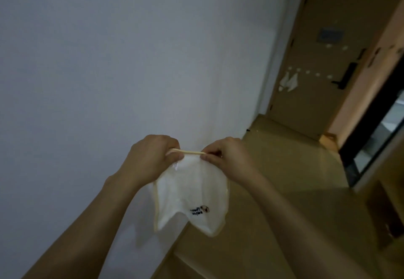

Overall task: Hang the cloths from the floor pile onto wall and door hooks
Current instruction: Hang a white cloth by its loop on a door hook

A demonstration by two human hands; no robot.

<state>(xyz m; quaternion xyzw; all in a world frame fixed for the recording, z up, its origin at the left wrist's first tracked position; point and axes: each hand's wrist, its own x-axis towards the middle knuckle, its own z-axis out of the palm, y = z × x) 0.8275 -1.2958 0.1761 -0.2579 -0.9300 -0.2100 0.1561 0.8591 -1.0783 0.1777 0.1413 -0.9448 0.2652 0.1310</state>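
A small white cloth (192,193) with a pale yellow border and a little embroidered mark hangs in front of me. My left hand (150,156) and my right hand (225,154) both pinch its yellow hanging loop (192,152) and stretch it taut between them. The cloth droops below the hands, close to the white wall (109,60). Far off on the brown door (323,60), two white cloths (288,81) hang from small white hooks (318,74) set in a row. The floor pile is out of view.
The wooden floor (273,169) runs along the wall toward the door. A black door handle (344,77) sticks out on the door's right side. A dark-framed opening (376,130) and brown furniture stand on the right.
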